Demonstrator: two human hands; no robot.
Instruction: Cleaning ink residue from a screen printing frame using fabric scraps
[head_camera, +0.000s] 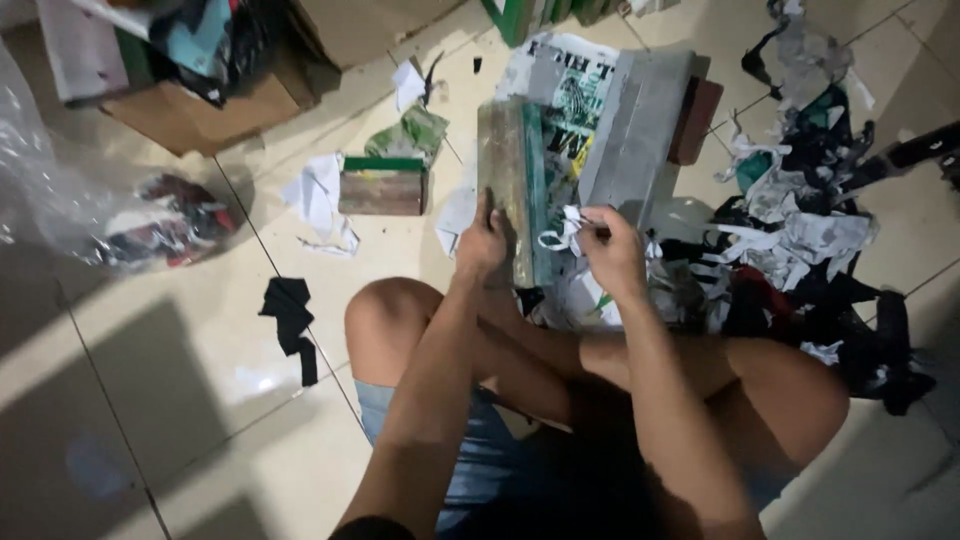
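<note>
Two bare hands at work over a tiled floor (180, 350), person seated with knees bent. Biggest item: clear plastic bag (70, 190) at 9 o'clock, dark and red scraps inside. Cardboard box (200, 110) at 11 o'clock. Heap of black, white and grey cloth scraps (810, 230) at 3 o'clock, spilling toward the right knee. Centre, 12 o'clock: grey slab (640, 125) lying on a printed sack (560, 90). Glossy greenish block (510, 180) stands upright just beside the slab; left hand (483, 243) grasps its lower end, fingers wrapped on the near face. Right hand (612, 255) is clenched on a thin white strip (562, 232), pinched between thumb and fingertips, strip touching the block's right edge. Small green-topped wooden block (383, 186) at 11 o'clock, apart from the hands. Black cloth scrap (290, 320) at 9 o'clock near the left knee.
</note>
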